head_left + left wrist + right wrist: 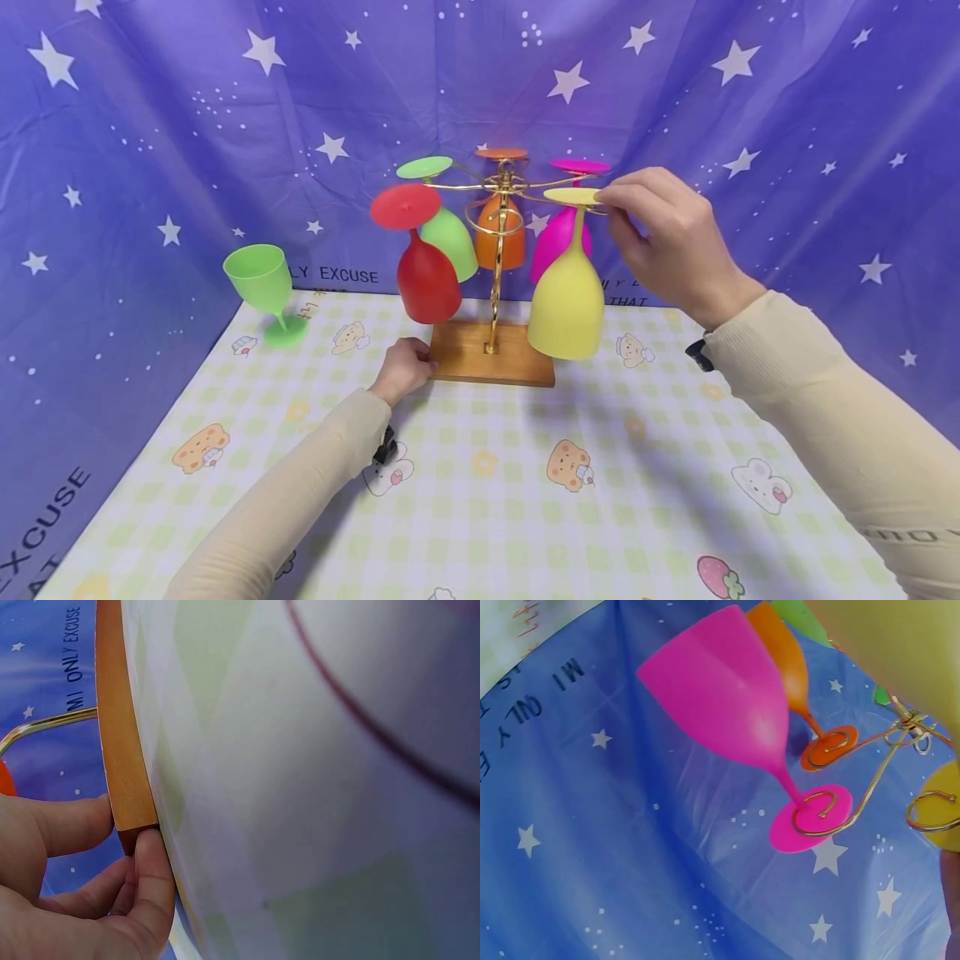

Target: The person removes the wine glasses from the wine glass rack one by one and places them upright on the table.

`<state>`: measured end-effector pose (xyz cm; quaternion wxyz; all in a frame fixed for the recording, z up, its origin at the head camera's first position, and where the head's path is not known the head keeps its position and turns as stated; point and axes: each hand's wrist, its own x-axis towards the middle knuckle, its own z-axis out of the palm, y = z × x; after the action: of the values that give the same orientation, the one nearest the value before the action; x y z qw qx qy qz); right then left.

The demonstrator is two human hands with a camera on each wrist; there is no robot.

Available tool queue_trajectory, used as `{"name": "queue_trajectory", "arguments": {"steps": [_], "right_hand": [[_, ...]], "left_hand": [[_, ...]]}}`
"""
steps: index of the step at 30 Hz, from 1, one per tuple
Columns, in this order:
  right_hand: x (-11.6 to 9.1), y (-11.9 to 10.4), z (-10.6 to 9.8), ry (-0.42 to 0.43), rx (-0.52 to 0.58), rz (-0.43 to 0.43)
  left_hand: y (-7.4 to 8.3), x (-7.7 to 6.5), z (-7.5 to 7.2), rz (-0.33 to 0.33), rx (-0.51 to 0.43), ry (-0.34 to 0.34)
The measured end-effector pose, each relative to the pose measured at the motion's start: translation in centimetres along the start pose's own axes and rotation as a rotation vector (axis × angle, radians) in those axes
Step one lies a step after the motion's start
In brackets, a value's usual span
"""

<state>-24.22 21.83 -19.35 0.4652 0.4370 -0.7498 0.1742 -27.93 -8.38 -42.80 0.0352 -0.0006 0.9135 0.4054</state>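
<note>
A gold metal stemware rack (496,287) stands on a wooden base (468,362), with plastic goblets hanging upside down from its looped arms. My left hand (405,367) holds the base's left end; in the left wrist view, the thumb lies on one face of the wood (124,750) and a finger against its edge. At the rack's front right hangs a yellow goblet (567,304), its foot pinched by my right hand (667,237). The red goblet (429,283) hangs at front left. Behind are a green one (450,242), an orange one (501,242) and a magenta one (720,690).
Another green goblet (260,279) stands upright at the table's back left. A checked cloth (480,508) with cartoon prints covers the table. Blue star-patterned curtain (180,158) surrounds the back and sides, close behind the rack.
</note>
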Motion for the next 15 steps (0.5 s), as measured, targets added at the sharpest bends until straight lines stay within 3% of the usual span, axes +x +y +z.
{"name": "queue_trajectory", "arguments": {"steps": [5,15], "right_hand": [[1.1,0.4,0.2,-0.048,-0.006,-0.007],[2.1,1.2,0.2,-0.11,0.04,0.227]], "left_hand": [[-0.1,-0.1,0.0,0.011,0.002,0.003],[0.0,-0.1,0.0,0.011,0.006,0.006]]}}
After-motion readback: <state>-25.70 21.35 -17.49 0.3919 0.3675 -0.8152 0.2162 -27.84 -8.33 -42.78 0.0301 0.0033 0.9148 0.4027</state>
